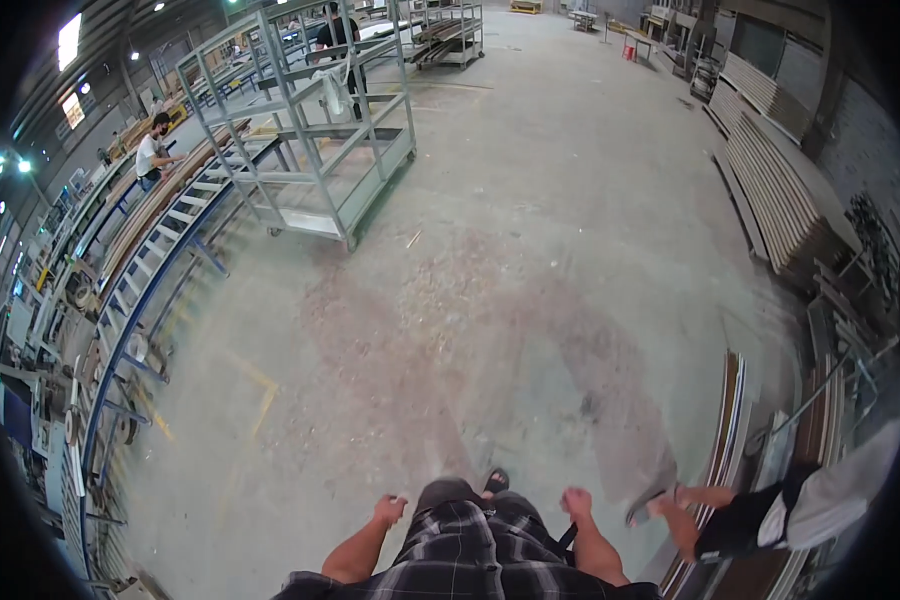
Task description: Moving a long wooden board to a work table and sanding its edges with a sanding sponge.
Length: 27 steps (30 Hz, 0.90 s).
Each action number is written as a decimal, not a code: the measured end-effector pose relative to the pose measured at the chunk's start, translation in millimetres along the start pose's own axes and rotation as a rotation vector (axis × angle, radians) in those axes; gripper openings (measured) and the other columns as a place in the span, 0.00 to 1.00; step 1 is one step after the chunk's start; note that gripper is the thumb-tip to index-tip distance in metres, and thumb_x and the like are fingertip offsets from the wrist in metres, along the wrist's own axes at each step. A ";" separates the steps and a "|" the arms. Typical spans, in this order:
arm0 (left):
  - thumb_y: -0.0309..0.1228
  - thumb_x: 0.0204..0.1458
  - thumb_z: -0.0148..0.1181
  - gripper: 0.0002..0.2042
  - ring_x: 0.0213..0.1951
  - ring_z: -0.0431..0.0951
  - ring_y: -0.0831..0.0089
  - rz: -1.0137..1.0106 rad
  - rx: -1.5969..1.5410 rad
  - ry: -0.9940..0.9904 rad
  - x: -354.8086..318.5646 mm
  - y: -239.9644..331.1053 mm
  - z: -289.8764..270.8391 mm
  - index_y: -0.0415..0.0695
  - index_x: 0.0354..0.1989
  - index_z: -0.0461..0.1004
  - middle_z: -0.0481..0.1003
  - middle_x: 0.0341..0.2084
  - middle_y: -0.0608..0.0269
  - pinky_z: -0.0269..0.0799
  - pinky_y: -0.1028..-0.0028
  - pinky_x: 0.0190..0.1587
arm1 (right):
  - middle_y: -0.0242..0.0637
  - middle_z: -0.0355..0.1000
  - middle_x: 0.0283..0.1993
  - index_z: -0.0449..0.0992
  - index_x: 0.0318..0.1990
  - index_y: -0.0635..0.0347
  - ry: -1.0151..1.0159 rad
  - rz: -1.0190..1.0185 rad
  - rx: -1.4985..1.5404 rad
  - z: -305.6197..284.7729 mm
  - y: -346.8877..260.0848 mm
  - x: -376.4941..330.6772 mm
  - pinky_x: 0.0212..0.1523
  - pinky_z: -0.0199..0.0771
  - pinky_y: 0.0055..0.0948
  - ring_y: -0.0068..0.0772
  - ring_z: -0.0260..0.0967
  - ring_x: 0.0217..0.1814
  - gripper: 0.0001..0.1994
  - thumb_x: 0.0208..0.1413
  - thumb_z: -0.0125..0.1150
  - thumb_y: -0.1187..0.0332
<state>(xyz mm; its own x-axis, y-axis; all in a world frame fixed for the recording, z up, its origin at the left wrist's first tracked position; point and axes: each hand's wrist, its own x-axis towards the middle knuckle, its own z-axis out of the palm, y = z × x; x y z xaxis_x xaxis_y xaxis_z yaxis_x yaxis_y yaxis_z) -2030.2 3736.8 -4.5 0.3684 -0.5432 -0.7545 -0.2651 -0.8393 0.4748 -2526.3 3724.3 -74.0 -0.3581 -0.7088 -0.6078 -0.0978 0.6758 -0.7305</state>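
My left hand (390, 510) hangs low in front of my body, its fingers curled in and no object showing in them. On the other side of my checked shirt (460, 550), my right hand (575, 500) is closed like a fist. A short dark strip (568, 537) shows beside that wrist; whether the hand holds it I cannot make out. Below both hands is the bare concrete floor (510, 400), and one sandalled foot (496, 482) peeks out between them. Neither hand touches a workpiece.
A person's hands (678, 502) at right hold a greyish object beside long boards (727, 430). A grey metal rack cart (320, 170) stands ahead left, near a blue roller conveyor (120, 345) with people. Stacked panels (785, 200) line the right wall. Debris (440, 300) litters the floor.
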 end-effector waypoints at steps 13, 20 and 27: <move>0.43 0.43 0.55 0.23 0.33 0.79 0.57 0.247 0.515 0.149 271.2 285.5 25.4 0.39 0.44 0.74 0.78 0.27 0.50 0.76 0.64 0.32 | 0.37 0.73 0.30 0.73 0.37 0.64 0.012 -0.308 0.030 119.8 -457.8 356.9 0.25 0.70 0.27 0.26 0.70 0.26 0.10 0.50 0.59 0.68; 0.43 0.42 0.58 0.19 0.35 0.79 0.57 0.319 -0.056 0.183 433.6 641.9 -51.0 0.39 0.33 0.77 0.78 0.29 0.49 0.72 0.63 0.40 | 0.38 0.72 0.22 0.75 0.31 0.63 -0.098 0.118 -0.241 115.0 -424.1 442.9 0.16 0.67 0.33 0.30 0.68 0.18 0.11 0.48 0.58 0.64; 0.51 0.47 0.50 0.23 0.29 0.78 0.61 0.348 0.083 0.185 535.0 861.1 -56.9 0.40 0.22 0.78 0.77 0.20 0.51 0.72 0.64 0.38 | 0.40 0.69 0.17 0.75 0.28 0.61 -0.377 -0.396 -0.874 162.0 -540.3 599.9 0.12 0.65 0.35 0.36 0.67 0.12 0.06 0.47 0.55 0.69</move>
<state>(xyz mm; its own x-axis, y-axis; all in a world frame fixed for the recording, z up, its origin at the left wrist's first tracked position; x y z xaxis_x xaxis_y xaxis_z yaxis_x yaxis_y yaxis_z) -2010.6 2722.1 26.5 0.3963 -0.7964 -0.4568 -0.4711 -0.6035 0.6434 -2537.8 2901.1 -94.3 0.1466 -0.8279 -0.5413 -0.8406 0.1841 -0.5093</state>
